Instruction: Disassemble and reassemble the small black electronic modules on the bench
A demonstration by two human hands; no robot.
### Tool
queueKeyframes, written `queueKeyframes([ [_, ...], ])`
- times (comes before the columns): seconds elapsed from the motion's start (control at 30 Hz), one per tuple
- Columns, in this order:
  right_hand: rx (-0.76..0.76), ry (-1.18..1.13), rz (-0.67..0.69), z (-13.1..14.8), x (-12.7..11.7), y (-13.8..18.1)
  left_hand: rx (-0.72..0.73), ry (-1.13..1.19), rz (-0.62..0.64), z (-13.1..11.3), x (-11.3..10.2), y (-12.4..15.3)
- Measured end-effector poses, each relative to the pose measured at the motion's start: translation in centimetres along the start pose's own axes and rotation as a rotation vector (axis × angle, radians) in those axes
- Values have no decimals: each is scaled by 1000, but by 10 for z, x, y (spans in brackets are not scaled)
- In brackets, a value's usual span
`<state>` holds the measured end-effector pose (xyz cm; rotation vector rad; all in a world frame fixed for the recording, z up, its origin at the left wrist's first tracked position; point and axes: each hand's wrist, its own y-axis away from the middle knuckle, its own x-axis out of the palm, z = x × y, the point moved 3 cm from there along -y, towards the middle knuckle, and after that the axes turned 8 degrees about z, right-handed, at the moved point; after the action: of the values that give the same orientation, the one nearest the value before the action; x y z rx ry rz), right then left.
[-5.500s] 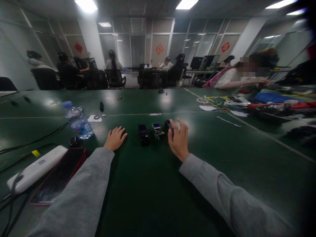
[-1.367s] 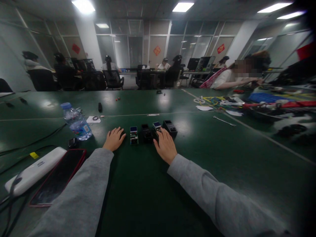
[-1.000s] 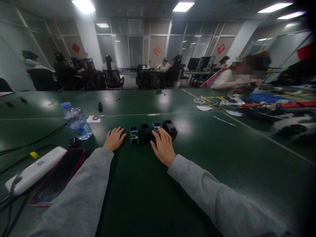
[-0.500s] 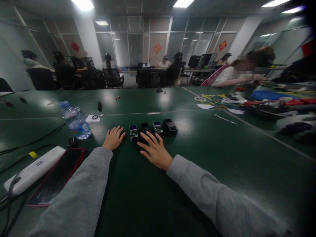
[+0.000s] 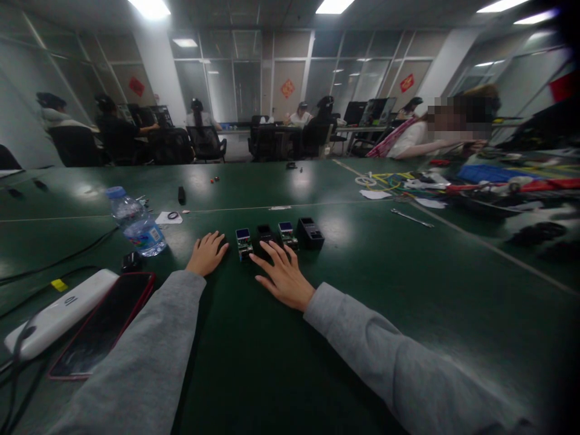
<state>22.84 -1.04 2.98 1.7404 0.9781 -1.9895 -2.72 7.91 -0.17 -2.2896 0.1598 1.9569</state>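
A row of small electronic parts lies on the green table (image 5: 290,362): a circuit module with a blue screen (image 5: 243,243), a black block (image 5: 264,234), a second blue-screen module (image 5: 287,234) and a black slotted housing (image 5: 310,232). My right hand (image 5: 283,279) lies flat just in front of the row, fingers spread, fingertips close to the black block. My left hand (image 5: 206,254) rests palm down on the table left of the first module, fingers loosely together. Neither hand holds anything.
At left lie a water bottle (image 5: 134,223), a white power bank (image 5: 58,312), a dark phone (image 5: 102,326), a small black part (image 5: 131,261) and cables. Tools, wires and a seated person (image 5: 435,136) fill the right side. More people sit at desks behind.
My right hand has drawn back from the modules and now lies flat with spread fingers before the row. A second blue-screen module joined the row since the first frame. My left hand stayed put.
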Motion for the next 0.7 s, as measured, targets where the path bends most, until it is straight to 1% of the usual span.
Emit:
queueKeyframes([
  [0.1, 27, -4, -22, -1, 0, 0, 4, 1, 3, 1, 1, -1],
  [0.27, 162, -40, -26, -6, 1, -2, 9, -2, 6, 3, 3, -2],
  [0.53, 145, -25, -8, -6, 2, -3, 2, -4, 11, 0, 0, 1],
  [0.63, 172, -19, -60, -8, 1, -2, 1, 3, 21, 0, -1, 0],
  [0.7, 249, -11, -127, -11, -1, 0, 4, 4, 24, 0, -1, 0],
])
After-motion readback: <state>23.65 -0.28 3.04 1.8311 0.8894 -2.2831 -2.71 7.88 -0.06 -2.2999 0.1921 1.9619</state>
